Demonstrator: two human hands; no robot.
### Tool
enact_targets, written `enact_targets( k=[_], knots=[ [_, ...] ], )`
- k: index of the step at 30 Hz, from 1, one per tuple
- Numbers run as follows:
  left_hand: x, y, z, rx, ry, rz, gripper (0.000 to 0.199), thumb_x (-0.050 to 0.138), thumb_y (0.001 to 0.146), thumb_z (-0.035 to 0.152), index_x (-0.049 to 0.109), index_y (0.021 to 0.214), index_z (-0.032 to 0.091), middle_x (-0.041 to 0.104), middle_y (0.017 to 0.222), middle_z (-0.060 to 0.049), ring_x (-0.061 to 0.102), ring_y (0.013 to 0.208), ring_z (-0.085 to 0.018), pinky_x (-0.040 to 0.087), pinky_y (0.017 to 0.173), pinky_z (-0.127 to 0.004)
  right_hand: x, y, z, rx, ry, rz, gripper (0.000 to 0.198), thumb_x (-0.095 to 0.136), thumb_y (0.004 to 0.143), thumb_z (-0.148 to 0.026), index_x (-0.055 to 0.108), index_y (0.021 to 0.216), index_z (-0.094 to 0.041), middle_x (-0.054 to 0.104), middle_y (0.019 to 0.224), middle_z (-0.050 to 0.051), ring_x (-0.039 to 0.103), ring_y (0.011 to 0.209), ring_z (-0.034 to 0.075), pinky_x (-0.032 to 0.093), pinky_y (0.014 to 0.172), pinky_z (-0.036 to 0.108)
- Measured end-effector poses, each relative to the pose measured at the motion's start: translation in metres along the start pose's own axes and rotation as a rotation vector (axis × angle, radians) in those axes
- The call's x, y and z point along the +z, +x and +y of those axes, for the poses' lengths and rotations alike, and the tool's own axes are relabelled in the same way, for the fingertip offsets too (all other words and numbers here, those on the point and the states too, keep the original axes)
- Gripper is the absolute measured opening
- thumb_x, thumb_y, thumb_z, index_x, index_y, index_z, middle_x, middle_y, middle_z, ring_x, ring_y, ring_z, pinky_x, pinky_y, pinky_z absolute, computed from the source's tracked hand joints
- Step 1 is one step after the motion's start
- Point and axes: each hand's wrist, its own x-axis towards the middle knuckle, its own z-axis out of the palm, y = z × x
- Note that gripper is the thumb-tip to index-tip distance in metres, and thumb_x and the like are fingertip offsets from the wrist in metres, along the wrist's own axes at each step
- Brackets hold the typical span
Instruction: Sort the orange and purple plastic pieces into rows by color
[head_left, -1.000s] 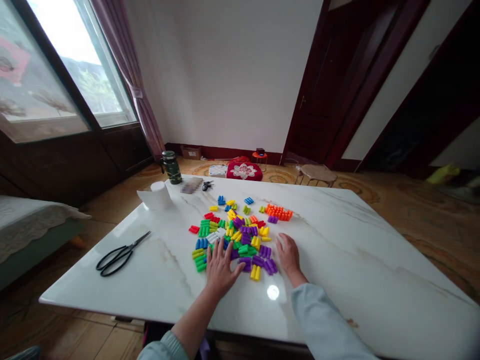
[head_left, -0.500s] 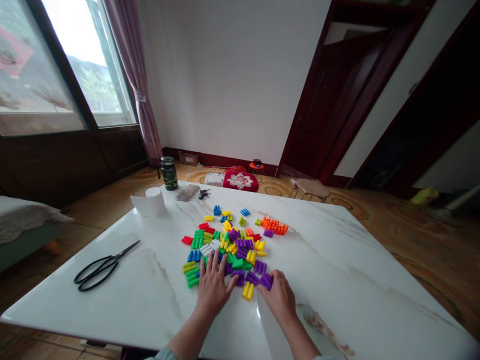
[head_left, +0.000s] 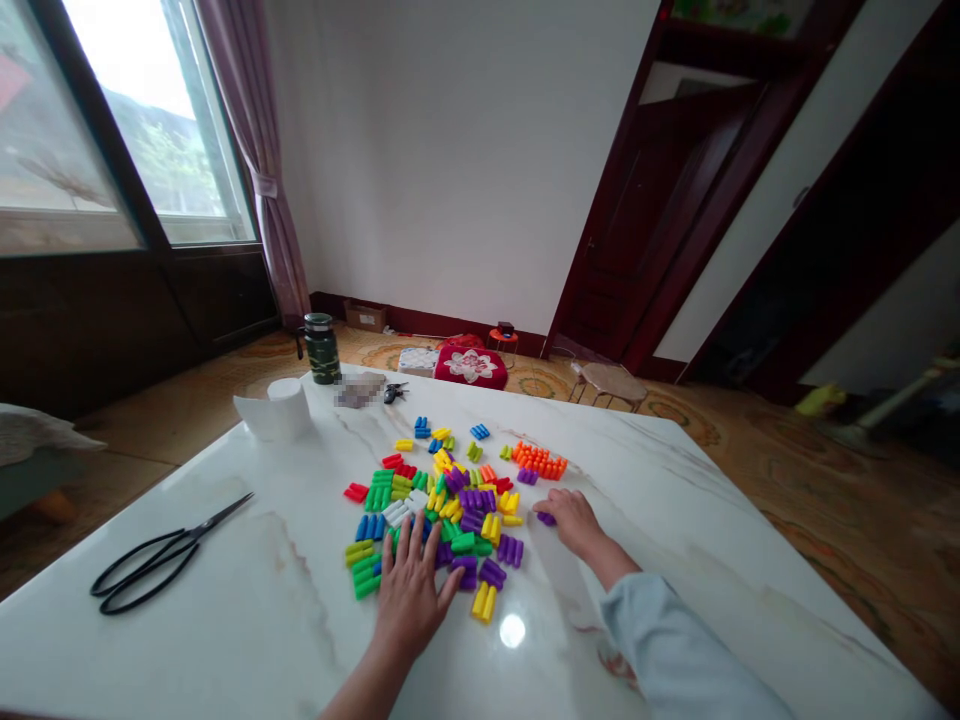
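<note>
A pile of coloured plastic blocks (head_left: 463,543), each like short tubes joined side by side, is spread over the white marbled table (head_left: 675,560). My left hand (head_left: 412,580) lies on the near left part of the pile, fingers stretched and apart, by green and white blocks. To the right of the pile, my right hand (head_left: 576,522) has its fingers closed on a purple block (head_left: 546,518), mostly covered by them. Beyond that hand sits a close group of orange blocks (head_left: 541,461), with another purple block (head_left: 527,477) at its near edge.
Black-handled scissors (head_left: 169,560) lie at the left. A white paper roll (head_left: 287,408), a dark green flask (head_left: 322,350), a blurred-out item (head_left: 358,390) and small black keys (head_left: 394,392) stand or lie along the far left. A stool (head_left: 611,382) is beyond the table.
My right hand has moved right and away from me, carrying a purple block from the pile's near right edge. My left hand stays on the pile. The view has shifted slightly.
</note>
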Motion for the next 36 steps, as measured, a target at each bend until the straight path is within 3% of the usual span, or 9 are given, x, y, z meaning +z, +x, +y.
enact_targets(
  k=[4,7,10,12,18,29,33,36],
  knots=[
    [0.001,-0.001,0.000,-0.006,-0.009,0.004,0.065,0.050,0.088,0.058,0.049,0.141,0.022,0.034,0.156,-0.012,0.029,0.144,-0.034,0.018,0.118,-0.057,0.007,-0.005,0.007,0.001,0.033,0.087,0.059,0.046,0.077,0.001,0.065,0.122,-0.033,0.069,0.100,0.000,0.060,0.095,0.015,0.035,0.086,0.027],
    [0.002,-0.001,-0.001,0.000,-0.002,0.009,0.065,0.051,0.087,0.058,0.049,0.141,0.021,0.034,0.156,-0.012,0.029,0.144,-0.035,0.017,0.118,-0.057,0.021,-0.012,0.010,0.190,0.103,0.213,0.046,0.055,0.080,-0.013,0.061,0.123,-0.028,0.067,0.110,0.002,0.063,0.096,0.016,0.040,0.083,0.027],
    [0.002,-0.001,0.000,0.008,0.014,0.008,0.065,0.050,0.088,0.058,0.050,0.140,0.021,0.034,0.155,-0.013,0.028,0.144,-0.034,0.017,0.118,-0.057,0.038,-0.013,0.006,0.414,0.243,0.319,0.035,0.060,0.081,-0.031,0.062,0.114,-0.022,0.067,0.108,0.004,0.065,0.083,0.017,0.045,0.071,0.026],
    [0.003,-0.001,0.000,0.009,0.023,0.010,0.064,0.050,0.088,0.058,0.050,0.140,0.021,0.035,0.155,-0.013,0.028,0.144,-0.034,0.017,0.118,-0.057,0.050,-0.009,0.003,0.480,0.353,0.375,0.033,0.062,0.079,-0.034,0.062,0.108,-0.020,0.067,0.104,0.005,0.065,0.075,0.017,0.046,0.068,0.026],
    [0.004,-0.002,-0.002,0.023,0.031,0.027,0.065,0.051,0.087,0.057,0.047,0.142,0.024,0.035,0.155,-0.011,0.029,0.144,-0.033,0.018,0.118,-0.057,0.061,0.014,0.013,0.482,0.501,0.516,0.019,0.052,0.078,-0.023,0.068,0.088,-0.019,0.071,0.092,0.008,0.066,0.076,0.019,0.051,0.072,0.029],
    [0.003,-0.002,-0.002,0.016,0.009,0.024,0.065,0.052,0.087,0.056,0.045,0.144,0.026,0.033,0.156,-0.009,0.029,0.145,-0.033,0.019,0.117,-0.057,0.048,0.042,0.044,0.405,0.425,0.492,0.036,0.046,0.073,-0.008,0.071,0.096,-0.020,0.072,0.104,0.005,0.066,0.096,0.019,0.049,0.083,0.029],
    [0.001,-0.002,-0.001,0.013,0.000,0.016,0.065,0.052,0.087,0.057,0.045,0.144,0.026,0.033,0.156,-0.009,0.029,0.144,-0.033,0.019,0.117,-0.057,0.053,0.038,0.041,0.477,0.343,0.546,0.033,0.044,0.078,-0.011,0.066,0.102,-0.018,0.069,0.111,0.008,0.064,0.098,0.020,0.047,0.083,0.030],
    [0.000,-0.001,-0.001,0.008,0.007,0.008,0.064,0.052,0.087,0.056,0.045,0.144,0.027,0.033,0.156,-0.009,0.029,0.144,-0.033,0.018,0.117,-0.057,0.060,0.037,0.034,0.584,0.299,0.580,0.025,0.048,0.085,-0.027,0.061,0.103,-0.016,0.069,0.106,0.011,0.065,0.093,0.023,0.046,0.077,0.032]
  ],
)
